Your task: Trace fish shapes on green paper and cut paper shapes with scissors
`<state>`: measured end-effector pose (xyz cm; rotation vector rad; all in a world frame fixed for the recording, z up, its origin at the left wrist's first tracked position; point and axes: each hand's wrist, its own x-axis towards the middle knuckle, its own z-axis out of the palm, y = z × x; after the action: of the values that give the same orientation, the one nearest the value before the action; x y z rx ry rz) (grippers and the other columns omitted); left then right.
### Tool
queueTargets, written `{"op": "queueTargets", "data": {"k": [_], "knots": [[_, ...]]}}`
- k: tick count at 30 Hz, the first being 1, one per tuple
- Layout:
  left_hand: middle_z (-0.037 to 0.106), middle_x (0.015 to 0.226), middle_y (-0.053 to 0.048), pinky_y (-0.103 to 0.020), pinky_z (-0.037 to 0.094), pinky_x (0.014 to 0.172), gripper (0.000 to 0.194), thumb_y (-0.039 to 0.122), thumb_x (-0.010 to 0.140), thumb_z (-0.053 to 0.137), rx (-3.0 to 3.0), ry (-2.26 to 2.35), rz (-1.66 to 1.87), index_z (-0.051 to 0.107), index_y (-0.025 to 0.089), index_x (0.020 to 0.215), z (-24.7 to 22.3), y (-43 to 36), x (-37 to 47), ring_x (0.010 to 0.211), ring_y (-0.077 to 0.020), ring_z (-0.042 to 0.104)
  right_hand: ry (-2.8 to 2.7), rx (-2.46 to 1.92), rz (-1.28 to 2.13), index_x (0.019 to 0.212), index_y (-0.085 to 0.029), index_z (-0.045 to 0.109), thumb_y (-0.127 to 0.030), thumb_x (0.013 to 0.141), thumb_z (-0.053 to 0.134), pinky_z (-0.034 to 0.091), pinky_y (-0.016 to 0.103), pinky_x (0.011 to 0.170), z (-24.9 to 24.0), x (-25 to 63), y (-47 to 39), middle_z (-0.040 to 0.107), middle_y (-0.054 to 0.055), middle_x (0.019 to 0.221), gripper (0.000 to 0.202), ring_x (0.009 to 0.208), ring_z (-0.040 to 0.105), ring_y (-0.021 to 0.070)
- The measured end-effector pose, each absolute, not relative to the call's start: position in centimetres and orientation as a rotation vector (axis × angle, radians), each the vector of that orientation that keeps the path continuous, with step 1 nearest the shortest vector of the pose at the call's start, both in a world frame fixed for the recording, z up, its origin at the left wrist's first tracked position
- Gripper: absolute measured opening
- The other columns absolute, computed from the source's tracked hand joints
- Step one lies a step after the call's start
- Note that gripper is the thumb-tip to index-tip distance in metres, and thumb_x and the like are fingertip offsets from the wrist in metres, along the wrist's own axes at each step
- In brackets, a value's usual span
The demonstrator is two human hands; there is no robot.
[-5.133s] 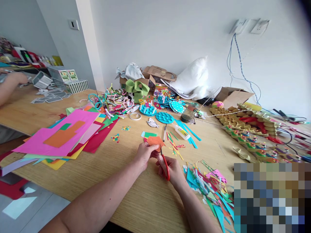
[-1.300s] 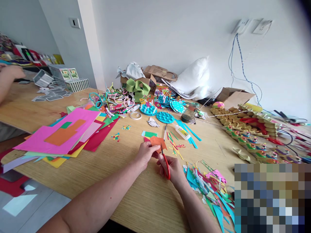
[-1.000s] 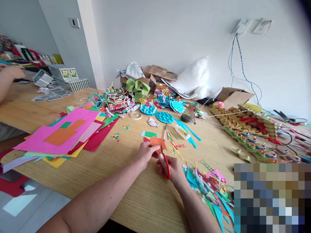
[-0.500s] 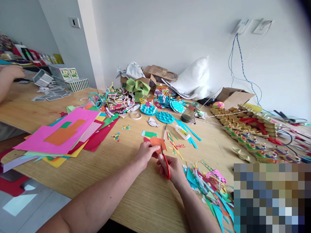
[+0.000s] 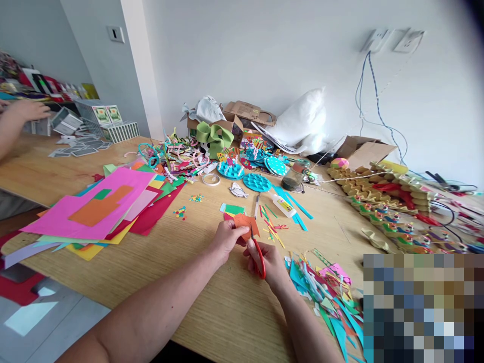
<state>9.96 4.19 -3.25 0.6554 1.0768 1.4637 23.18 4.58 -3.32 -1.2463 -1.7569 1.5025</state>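
Observation:
My left hand point(image 5: 227, 238) pinches a small piece of orange paper point(image 5: 244, 222) above the table. Wrapped in my right hand point(image 5: 269, 262) is a pair of red-handled scissors point(image 5: 260, 259), its blades at the paper's right part, where a cut or edge shows. Part of the paper is hidden behind my left fingers. Just beyond the paper lie a green paper piece point(image 5: 235, 209) and a slim pen-like tool point(image 5: 257, 205). Thin coloured paper strips point(image 5: 274, 227) are scattered to the right of it.
Stacked coloured paper point(image 5: 124, 201) lies on the left. A glue bottle point(image 5: 284, 205), a blue disc point(image 5: 257, 182) and a glass jar point(image 5: 293, 179) stand farther back. Paper scraps point(image 5: 321, 292) pile by my right forearm; egg cartons point(image 5: 381, 196) sit right. Another person's hand point(image 5: 28, 110) is far left.
The other person's hand at far left has lifted and moved right, near the grey cards. My hands, the scissors and the orange paper look almost unchanged.

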Motion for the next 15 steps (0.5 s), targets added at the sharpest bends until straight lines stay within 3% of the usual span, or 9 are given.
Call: {"op": "queueTargets", "data": {"k": [15], "knots": [[0.065, 0.062, -0.003, -0.025, 0.045, 0.05, 0.016, 0.026, 0.058, 0.066, 0.664, 1.101, 1.46, 0.065, 0.013, 0.067, -2.87, 4.02, 9.99, 0.052, -0.0131, 0.056, -1.748, -1.222, 1.521, 0.063, -0.015, 0.059, -0.068, 0.074, 0.057, 0.029, 0.021, 0.039, -3.39, 23.33, 4.62, 0.053, -0.001, 0.04, 0.055, 0.035, 0.042, 0.0096]]}}
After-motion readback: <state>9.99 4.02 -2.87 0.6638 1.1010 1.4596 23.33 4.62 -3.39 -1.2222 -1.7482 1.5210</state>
